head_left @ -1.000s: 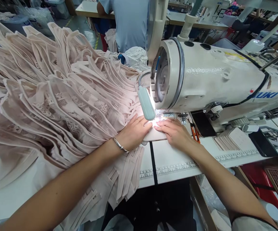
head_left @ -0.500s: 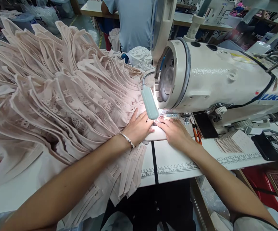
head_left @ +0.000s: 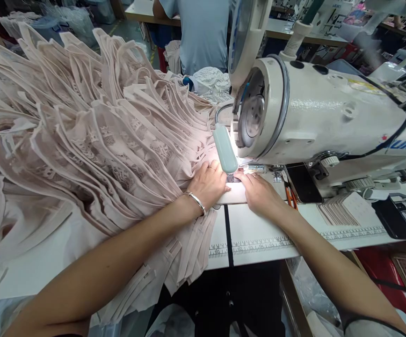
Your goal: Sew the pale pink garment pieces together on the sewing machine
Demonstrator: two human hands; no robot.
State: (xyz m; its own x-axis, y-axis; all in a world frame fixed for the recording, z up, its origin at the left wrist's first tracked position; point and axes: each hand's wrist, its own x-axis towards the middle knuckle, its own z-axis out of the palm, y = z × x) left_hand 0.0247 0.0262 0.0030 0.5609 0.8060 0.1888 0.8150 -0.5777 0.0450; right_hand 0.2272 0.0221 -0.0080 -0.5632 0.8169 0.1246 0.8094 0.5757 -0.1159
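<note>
Beside the sewing machine's needle area, my left hand (head_left: 210, 184) rests at the edge of the pale pink lace garments (head_left: 119, 154), its fingers curled and closed on the fabric. My right hand (head_left: 261, 193) is on the other side of the presser foot (head_left: 230, 178), with thumb and fingertips pressed together. What lies between those fingertips is too small to make out. A pale green lamp (head_left: 226, 150) hangs over the gap between the hands and hides part of the needle area. The white sewing machine (head_left: 322, 112) reaches in from the right.
Orange-handled scissors (head_left: 290, 196) and a dark phone-like slab (head_left: 304, 182) lie right of my right hand. Further right are a stack of beige pieces (head_left: 339, 210) and a black case (head_left: 394, 215). A ruler strip (head_left: 259, 245) runs along the table's front. A co-worker (head_left: 205, 37) sits ahead.
My left fingers, stretched toward the needle before, are now drawn back and curled. My right hand stays by the presser foot. The whole view has shifted slightly, moving the scene rightward.
</note>
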